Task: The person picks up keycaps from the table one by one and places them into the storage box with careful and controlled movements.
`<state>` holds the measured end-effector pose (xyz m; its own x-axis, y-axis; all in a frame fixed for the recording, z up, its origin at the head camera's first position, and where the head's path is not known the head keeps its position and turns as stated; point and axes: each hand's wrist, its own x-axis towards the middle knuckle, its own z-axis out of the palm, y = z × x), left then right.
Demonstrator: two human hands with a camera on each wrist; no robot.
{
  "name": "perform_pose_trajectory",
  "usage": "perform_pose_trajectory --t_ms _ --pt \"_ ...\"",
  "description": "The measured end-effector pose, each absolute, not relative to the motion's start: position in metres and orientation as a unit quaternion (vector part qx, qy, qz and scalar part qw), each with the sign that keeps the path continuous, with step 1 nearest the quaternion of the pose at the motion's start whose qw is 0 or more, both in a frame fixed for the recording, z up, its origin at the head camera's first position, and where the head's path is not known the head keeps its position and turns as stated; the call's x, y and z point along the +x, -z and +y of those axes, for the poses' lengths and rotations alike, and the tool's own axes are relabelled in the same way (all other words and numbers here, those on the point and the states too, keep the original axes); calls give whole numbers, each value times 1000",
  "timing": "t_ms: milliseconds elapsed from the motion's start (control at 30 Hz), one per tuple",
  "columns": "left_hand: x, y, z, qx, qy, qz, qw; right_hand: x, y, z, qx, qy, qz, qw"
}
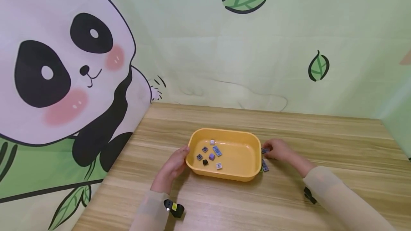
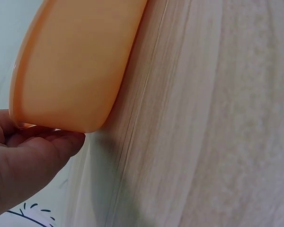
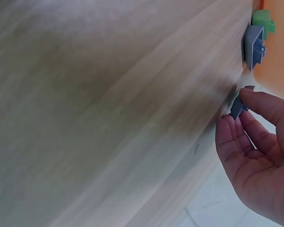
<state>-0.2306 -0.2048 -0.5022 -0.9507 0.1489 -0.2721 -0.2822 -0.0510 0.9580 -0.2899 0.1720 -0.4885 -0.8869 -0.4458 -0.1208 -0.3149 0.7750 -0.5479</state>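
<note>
A yellow plastic bin (image 1: 239, 179) stands on the table with several small building blocks inside its left half. My left hand (image 1: 174, 163) holds the bin's left end, thumb low along the outer wall in the left wrist view and fingertips near the rim. To the right of the bin, my right hand (image 1: 278, 149) pinches a small dark blue-grey building block (image 3: 238, 105) between thumb and fingers. Next to the bin's right wall lie another blue-grey block (image 1: 265, 165) and a green block (image 3: 261, 18), mostly hidden in the head view.
Inside the bin are a blue block (image 1: 217, 150), a purple block (image 1: 212, 157), a black block (image 1: 205, 162) and a white block (image 1: 219, 166), among others. The wooden table (image 1: 224, 206) meets a printed backdrop (image 1: 199, 45) behind. Small black cameras sit at both wrists.
</note>
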Motion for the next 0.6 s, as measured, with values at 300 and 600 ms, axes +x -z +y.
perform_pose_trajectory --t_ms 300,600 --pt "-230 504 -205 -50 -723 674 146 -290 481 184 -193 300 927 115" --pt "-231 505 -205 -49 -721 676 144 -289 459 189 -209 281 932 95"
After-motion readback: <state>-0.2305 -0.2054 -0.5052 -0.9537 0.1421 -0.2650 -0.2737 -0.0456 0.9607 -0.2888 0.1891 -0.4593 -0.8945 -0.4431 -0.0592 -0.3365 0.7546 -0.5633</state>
